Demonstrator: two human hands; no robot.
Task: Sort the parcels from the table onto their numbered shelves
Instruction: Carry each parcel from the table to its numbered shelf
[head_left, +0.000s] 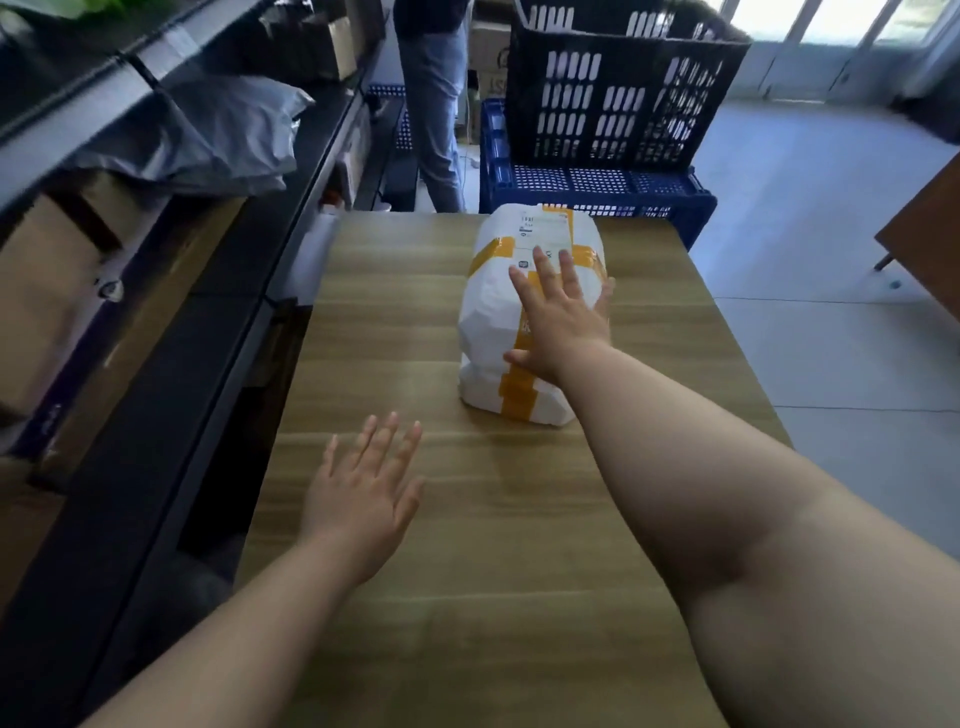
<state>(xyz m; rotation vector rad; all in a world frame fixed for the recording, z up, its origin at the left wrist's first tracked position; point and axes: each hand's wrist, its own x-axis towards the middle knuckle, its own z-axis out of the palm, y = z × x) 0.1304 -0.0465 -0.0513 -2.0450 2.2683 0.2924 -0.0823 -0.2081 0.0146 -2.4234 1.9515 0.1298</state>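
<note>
The print on the label (540, 228) at the parcel's far end, beyond the fingertips (540, 260) of the right hand (558, 317), is too small to read, and the palm covers part of the orange tape crossing the white parcel (493, 322). That hand lies flat on top of the parcel with fingers spread and straight, its grip wide open and closed round nothing (the little finger just reaches the parcel's right edge). The left hand (363, 493) is nearer the body and to the left of the parcel, well apart from it, its grip also open, fingers fanned above the table (467, 597); whether it touches the wood cannot be told. The table is pale striped wood, and the parcel sits on its far half. Left of both hands run dark shelves (171, 332) holding cardboard boxes (47, 280) and a grey mailer bag (208, 135), partly in shadow. Beyond the parcel a black crate (618, 98) stands on a blue crate (592, 182). Beside them are a person's legs (436, 104), cut off by the top edge. Grey floor (805, 234) lies to the right, with bright windows (841, 21) beyond.
</note>
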